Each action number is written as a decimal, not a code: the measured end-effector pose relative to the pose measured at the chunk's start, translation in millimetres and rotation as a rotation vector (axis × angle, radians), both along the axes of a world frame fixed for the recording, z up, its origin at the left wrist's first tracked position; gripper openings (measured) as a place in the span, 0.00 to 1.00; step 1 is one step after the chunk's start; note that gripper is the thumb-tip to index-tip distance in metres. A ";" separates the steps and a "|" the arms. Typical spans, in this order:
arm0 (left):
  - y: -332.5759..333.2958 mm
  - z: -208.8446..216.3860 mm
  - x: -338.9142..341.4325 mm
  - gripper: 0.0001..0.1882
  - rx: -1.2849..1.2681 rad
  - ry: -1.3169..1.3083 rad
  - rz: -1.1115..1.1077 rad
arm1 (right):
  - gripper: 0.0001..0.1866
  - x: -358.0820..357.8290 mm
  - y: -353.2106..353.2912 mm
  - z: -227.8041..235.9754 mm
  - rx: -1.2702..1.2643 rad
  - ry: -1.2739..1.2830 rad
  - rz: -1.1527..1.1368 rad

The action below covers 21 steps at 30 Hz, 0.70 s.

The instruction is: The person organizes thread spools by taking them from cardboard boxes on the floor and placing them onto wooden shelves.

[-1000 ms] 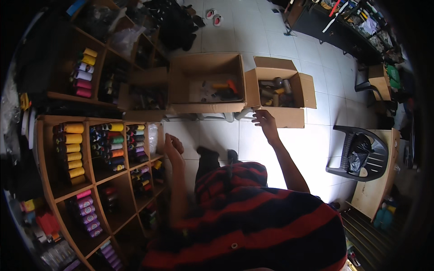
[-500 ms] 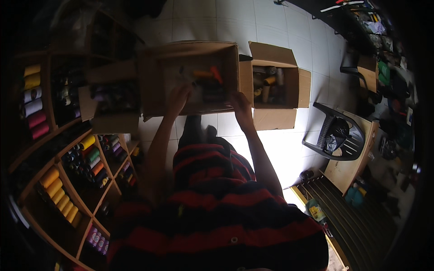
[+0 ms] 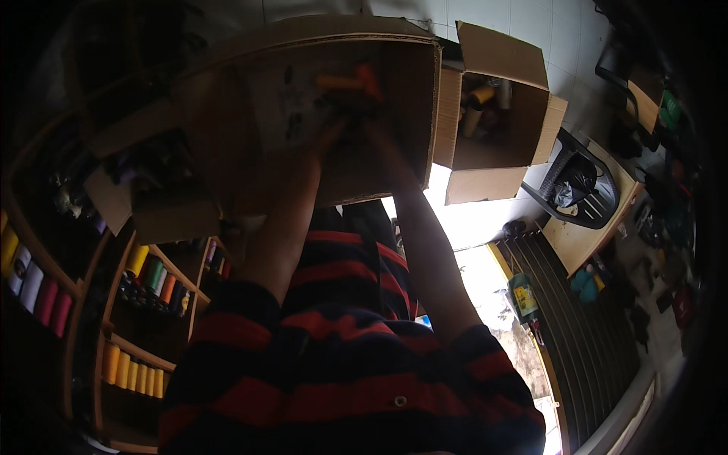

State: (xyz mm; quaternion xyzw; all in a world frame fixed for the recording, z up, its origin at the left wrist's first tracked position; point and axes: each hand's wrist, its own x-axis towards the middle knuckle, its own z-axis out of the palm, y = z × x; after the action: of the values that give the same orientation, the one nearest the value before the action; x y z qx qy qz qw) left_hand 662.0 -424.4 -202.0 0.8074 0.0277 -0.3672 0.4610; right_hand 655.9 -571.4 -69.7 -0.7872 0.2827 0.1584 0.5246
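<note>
Both my hands reach down inside a large open cardboard box [image 3: 434, 114]. My left hand [image 3: 327, 138] and my right hand [image 3: 384, 145] are close together, on either side of some dark things that look like spools. Shadow and blur hide my fingers, so their grip does not show. Just beyond the hands, a yellow thread spool [image 3: 338, 82] and an orange thread spool [image 3: 368, 80] lie in the box. Left of them, a pale sheet with dark marks [image 3: 284, 114] covers part of the box bottom.
At the right stands a smaller open carton [image 3: 491, 186] with thread cones inside. Another open carton [image 3: 174, 220] sits at the left in shade. Wooden shelves [image 3: 140, 345] with colourful thread spools are at lower left. A dark plastic chair [image 3: 580, 182] and a slatted bench [image 3: 569, 334] are at the right.
My right hand has left the box's near right edge and gone inside, next to my left hand. The view has shifted, and the box appears larger and higher in the picture.
</note>
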 end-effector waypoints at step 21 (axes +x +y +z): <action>111.0 27.3 58.2 0.27 0.321 -0.296 -0.094 | 0.31 54.6 9.1 55.9 -0.157 0.415 0.476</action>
State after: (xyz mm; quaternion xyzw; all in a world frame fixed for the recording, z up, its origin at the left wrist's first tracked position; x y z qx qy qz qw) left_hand 720.3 -313.4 -174.7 0.9159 -0.0200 -0.2568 0.3079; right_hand 710.4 -562.3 -13.9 -0.8203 0.2032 0.4113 0.3416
